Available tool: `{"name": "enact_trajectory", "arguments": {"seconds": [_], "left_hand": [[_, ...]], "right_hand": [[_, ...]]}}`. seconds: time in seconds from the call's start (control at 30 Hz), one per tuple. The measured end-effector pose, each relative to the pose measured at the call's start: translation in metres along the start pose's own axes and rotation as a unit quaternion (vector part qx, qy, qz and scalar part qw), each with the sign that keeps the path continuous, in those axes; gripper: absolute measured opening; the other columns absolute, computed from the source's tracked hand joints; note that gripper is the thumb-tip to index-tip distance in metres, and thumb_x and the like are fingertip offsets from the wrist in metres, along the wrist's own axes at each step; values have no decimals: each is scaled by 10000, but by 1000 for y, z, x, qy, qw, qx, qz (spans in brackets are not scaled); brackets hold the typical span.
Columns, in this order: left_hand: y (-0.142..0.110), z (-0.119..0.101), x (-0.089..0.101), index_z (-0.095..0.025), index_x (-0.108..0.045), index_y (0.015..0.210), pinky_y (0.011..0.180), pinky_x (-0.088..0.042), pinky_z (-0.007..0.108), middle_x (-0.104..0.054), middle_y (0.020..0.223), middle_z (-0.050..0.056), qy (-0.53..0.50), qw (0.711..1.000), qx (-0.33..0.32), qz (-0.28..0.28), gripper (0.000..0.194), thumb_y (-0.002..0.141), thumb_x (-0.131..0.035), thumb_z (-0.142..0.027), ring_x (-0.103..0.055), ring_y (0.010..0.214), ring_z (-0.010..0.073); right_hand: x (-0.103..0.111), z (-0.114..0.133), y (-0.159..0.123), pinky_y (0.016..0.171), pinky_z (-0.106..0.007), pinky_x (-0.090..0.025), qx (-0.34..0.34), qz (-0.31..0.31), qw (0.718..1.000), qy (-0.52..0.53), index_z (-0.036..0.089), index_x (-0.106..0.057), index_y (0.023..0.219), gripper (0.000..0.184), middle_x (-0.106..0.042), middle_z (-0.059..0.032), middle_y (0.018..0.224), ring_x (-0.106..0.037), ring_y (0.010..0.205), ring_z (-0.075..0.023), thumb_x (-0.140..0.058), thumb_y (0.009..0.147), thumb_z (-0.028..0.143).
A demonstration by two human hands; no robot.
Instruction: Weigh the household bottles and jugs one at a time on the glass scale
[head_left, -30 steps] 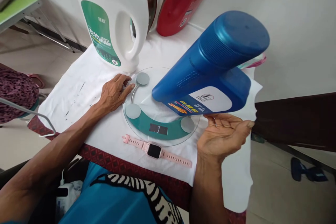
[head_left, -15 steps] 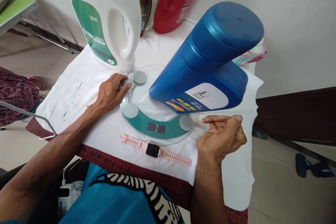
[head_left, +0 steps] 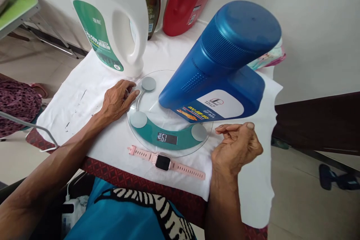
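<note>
A round glass scale (head_left: 157,141) with a green curved band lies on the white cloth, its small display (head_left: 167,138) showing lit digits. On the scale stands a large blue oil bottle (head_left: 194,78) with a ribbed cap, leaning right in the view. My left hand (head_left: 116,99) rests at the scale's left rim, thumb apart from the bent fingers, nothing held. To the right of the scale, my right hand (head_left: 237,146) sits beside the bottle's base without touching it, fingers loosely curled, thumb up, nothing visible in it. A pink smartwatch (head_left: 163,162) lies flat in front of the scale.
Behind my left hand stands a big white jug (head_left: 128,3) with a green label. A dark bottle (head_left: 152,3) and a red jug (head_left: 185,3) are at the back by the wall. A person's patterned garment (head_left: 17,105) shows at left; dark slippers (head_left: 337,177) lie on the floor.
The scale's display has changed from a partial sign to lit digits. The view has shifted slightly; both hands and the blue bottle keep nearly the same places.
</note>
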State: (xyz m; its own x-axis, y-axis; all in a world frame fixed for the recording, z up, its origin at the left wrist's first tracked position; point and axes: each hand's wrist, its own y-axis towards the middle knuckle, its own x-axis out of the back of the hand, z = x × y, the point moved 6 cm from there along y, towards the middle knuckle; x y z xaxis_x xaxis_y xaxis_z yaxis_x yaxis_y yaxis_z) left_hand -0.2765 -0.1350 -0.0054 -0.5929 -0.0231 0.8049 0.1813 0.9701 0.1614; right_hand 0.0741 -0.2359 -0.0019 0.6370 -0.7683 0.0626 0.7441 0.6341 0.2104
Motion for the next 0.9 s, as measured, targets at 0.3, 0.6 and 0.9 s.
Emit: {"name": "enact_trajectory", "arguments": {"seconds": [0.3,0.6,0.9], "left_hand": [[0,-1,1,-186,-686,1174,762,-513,343,-720,1051,75,-7,1000,-4,1,355,1044,-526,-475,-625,800,180],[0,1,-1,-194,-678,1172,760,-518,336,-722,1049,72,-2,1000,-4,2,331,1045,-544,-468,-636,820,181],[-1,1,-1,-175,-677,1183,764,-493,332,-716,1050,74,-14,1000,-7,-3,367,1051,-520,-480,-621,813,173]], "right_hand": [[-2,-3,1,548,-330,-459,-9,16,1000,24,248,-638,587,474,-543,4,535,-573,542,-183,-665,933,572],[-8,5,-4,566,-342,-463,0,22,1000,7,253,-587,658,446,-564,7,629,-574,596,-182,-628,911,619],[-28,39,1,954,-500,-592,36,154,980,122,328,-649,1164,686,-670,-14,1112,-699,1046,-253,-776,707,824]]}}
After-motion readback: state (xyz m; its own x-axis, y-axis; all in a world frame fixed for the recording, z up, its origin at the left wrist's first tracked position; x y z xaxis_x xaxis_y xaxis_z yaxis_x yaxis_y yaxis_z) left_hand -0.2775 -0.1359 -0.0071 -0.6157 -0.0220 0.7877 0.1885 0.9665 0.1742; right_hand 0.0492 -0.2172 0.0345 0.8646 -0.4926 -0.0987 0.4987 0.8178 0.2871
